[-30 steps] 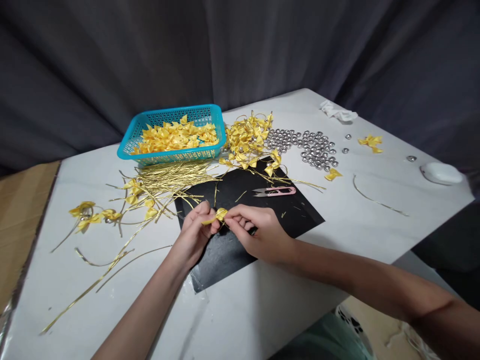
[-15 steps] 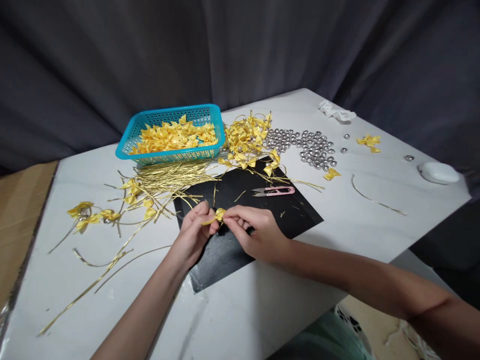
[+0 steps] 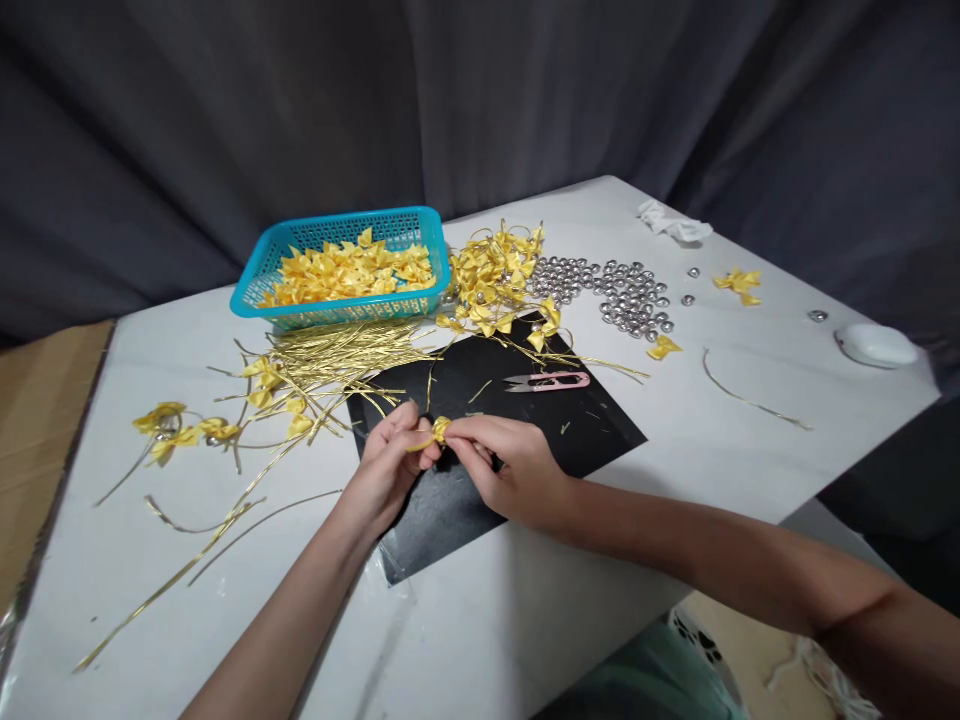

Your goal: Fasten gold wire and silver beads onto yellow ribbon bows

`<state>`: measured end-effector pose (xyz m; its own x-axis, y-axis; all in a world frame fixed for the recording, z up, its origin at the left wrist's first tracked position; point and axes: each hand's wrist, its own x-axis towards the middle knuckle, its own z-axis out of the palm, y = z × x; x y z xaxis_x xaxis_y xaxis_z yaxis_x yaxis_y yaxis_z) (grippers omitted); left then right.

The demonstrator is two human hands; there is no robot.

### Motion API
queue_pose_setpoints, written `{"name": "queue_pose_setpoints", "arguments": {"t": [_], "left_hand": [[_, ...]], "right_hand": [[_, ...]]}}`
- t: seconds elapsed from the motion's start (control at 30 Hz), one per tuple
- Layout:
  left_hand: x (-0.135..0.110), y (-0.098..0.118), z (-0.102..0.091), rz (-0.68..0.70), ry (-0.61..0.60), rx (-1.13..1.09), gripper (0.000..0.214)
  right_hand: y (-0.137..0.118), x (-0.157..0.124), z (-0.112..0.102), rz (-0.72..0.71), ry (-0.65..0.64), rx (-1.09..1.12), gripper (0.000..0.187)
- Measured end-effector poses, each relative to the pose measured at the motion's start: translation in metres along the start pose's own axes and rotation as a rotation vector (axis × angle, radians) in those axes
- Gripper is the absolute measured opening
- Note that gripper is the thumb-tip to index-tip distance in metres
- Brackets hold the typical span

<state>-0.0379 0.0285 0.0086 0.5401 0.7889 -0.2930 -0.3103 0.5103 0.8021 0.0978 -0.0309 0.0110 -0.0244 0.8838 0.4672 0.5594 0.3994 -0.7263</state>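
A small yellow ribbon bow [image 3: 440,429] is pinched between both hands over the black mat [image 3: 450,520]. My left hand [image 3: 392,455] is closed on its left side, and a yellow tail sticks out over the thumb. Thumb and forefinger of my right hand [image 3: 514,460] press together on the bow's right edge. A thin gold cord [image 3: 430,385] rises behind my left fingers; whether it joins the bow is hidden. Pink-handled thread snips [image 3: 551,381] lie on the mat just beyond my right hand.
A blue basket [image 3: 341,312] of yellow bows stands at the back left, with gold cords [image 3: 345,355] heaped before it. Finished-looking bows with cords [image 3: 491,270] and silver beads [image 3: 634,300] lie right of it. A white dish [image 3: 876,345] sits near the right edge.
Both hands keep their hold on the bow, which has turned slightly between the fingertips. My right fingers have shifted a little. The things on the table have stayed put.
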Motion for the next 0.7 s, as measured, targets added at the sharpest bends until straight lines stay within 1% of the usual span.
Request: {"name": "queue_pose_setpoints", "arguments": {"t": [0.37,0.47,0.6,0.7], "left_hand": [[-0.0008,-0.0001,-0.0002,-0.015,-0.001,0.007,0.032],[-0.0007,0.0003,0.0001,-0.013,0.007,0.008,0.034],[0.0001,0.0000,0.0006,-0.011,0.009,-0.002,0.037],[0.0004,-0.0009,0.0006,-0.013,0.011,-0.011,0.037]], "right_hand": [[-0.0006,-0.0010,-0.0005,0.026,0.000,-0.029,0.019],[0.0001,-0.0019,-0.0006,0.011,-0.030,-0.114,0.022],[0.0017,-0.0032,-0.0003,-0.081,-0.096,-0.298,0.027],[0.0032,-0.0041,0.0005,-0.114,-0.130,-0.367,0.027]]}}
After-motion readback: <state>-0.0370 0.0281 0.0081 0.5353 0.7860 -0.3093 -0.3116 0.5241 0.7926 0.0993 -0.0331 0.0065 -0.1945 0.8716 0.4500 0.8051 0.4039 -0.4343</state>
